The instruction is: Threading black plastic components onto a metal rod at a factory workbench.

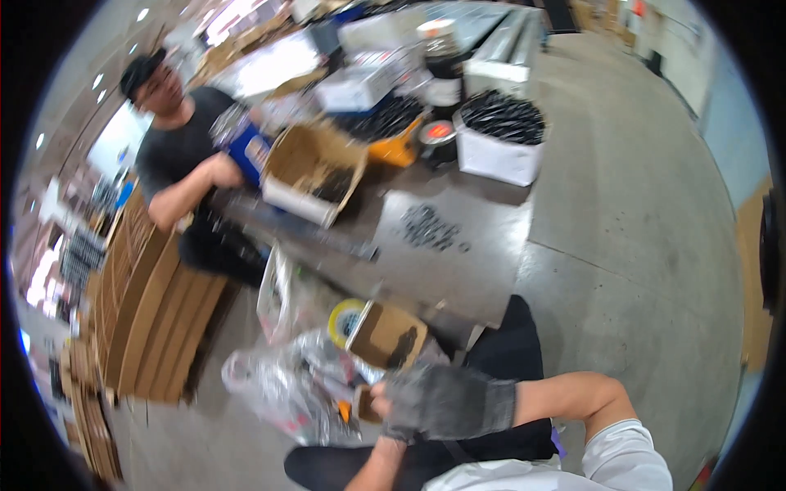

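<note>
My right hand, in a dark grey work glove, reaches in from the right over my lap. Its bare fingertips are curled together, and whatever they may hold is hidden. Under it lies my left hand, mostly covered, its fingers out of sight. Just beyond both hands sits a small open cardboard box with dark small parts inside. A smaller piece of cardboard is beside my right fingertips.
Small rings are scattered on a metal-topped table. A larger carton, a white bin of black parts and a yellow tape roll are nearby. Plastic bags lie at left. A co-worker holds a blue package.
</note>
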The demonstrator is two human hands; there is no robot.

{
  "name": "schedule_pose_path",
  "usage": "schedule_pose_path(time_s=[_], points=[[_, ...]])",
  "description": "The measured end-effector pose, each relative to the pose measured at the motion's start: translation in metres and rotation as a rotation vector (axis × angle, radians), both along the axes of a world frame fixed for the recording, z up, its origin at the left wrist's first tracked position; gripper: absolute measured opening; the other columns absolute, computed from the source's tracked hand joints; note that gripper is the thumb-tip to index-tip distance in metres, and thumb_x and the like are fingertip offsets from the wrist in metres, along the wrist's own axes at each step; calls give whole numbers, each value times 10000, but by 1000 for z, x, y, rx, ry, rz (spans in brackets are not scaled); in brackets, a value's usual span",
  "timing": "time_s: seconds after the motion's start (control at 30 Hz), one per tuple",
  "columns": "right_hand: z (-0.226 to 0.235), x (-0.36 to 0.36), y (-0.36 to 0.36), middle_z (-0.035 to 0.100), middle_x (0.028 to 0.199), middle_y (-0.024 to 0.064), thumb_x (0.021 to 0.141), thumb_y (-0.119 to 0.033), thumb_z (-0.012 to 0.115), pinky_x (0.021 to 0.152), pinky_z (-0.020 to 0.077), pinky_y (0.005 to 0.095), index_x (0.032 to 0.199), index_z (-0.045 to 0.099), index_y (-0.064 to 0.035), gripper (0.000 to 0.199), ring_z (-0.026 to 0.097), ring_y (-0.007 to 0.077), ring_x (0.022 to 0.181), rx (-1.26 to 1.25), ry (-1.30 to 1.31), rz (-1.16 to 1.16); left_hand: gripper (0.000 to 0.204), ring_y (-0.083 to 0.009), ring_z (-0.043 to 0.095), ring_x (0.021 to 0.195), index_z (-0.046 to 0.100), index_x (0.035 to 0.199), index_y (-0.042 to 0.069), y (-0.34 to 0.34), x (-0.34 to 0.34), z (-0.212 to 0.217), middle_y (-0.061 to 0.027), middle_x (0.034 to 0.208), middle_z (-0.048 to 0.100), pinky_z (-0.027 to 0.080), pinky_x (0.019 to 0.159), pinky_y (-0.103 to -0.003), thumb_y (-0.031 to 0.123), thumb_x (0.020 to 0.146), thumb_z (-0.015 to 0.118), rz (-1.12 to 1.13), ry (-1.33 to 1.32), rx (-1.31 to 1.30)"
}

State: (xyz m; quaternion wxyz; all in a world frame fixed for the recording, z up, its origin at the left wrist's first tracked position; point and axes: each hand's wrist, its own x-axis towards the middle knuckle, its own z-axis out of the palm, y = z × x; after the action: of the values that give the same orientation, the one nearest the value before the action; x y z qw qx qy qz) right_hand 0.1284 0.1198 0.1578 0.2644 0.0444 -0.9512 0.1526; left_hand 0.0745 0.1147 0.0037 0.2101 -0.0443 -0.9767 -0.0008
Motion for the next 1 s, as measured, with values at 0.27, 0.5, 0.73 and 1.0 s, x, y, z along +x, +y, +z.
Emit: schedule_pose_path(time_s=[0.27, 0.5, 0.73, 1.0], points=[[-40, 32, 7, 663, 989, 89, 831, -143, 700, 751, 531, 366, 952, 665, -71, 145, 655, 275, 860, -346, -370, 73, 448, -193, 654, 841, 715, 1040, 33, -232, -227, -97, -78, 942, 704, 511, 820, -322, 457, 946, 607, -544, -1147, 728], [-165, -47, -77, 618, 907, 143, 874, -161, 594, 753, 507, 432, 902, 636, -50, 121, 638, 323, 868, -484, -646, 395, 512, -229, 672, 868, 637, 1192, 5, -374, -354, -145, -139, 1015, 700, 517, 831, -313, 457, 971, 540, -298, -794, 606], [-225, -188, -131, 640, 878, 175, 895, -121, 554, 775, 508, 460, 951, 619, -38, 119, 640, 362, 882, -573, -621, 197, 729, -341, 330, 1428, 440, 1456, 132, -304, -417, -142, -144, 1540, 369, 214, 1176, -516, 363, 804, 669, -528, -556, -175], [-264, -412, -170, 677, 941, 178, 899, -76, 521, 807, 509, 399, 997, 660, -29, 177, 660, 339, 908, -950, -377, 261, 245, -332, 690, 893, 707, 961, 117, -355, -332, -187, -143, 917, 710, 524, 786, -490, 265, 871, 533, -660, -722, -141]])
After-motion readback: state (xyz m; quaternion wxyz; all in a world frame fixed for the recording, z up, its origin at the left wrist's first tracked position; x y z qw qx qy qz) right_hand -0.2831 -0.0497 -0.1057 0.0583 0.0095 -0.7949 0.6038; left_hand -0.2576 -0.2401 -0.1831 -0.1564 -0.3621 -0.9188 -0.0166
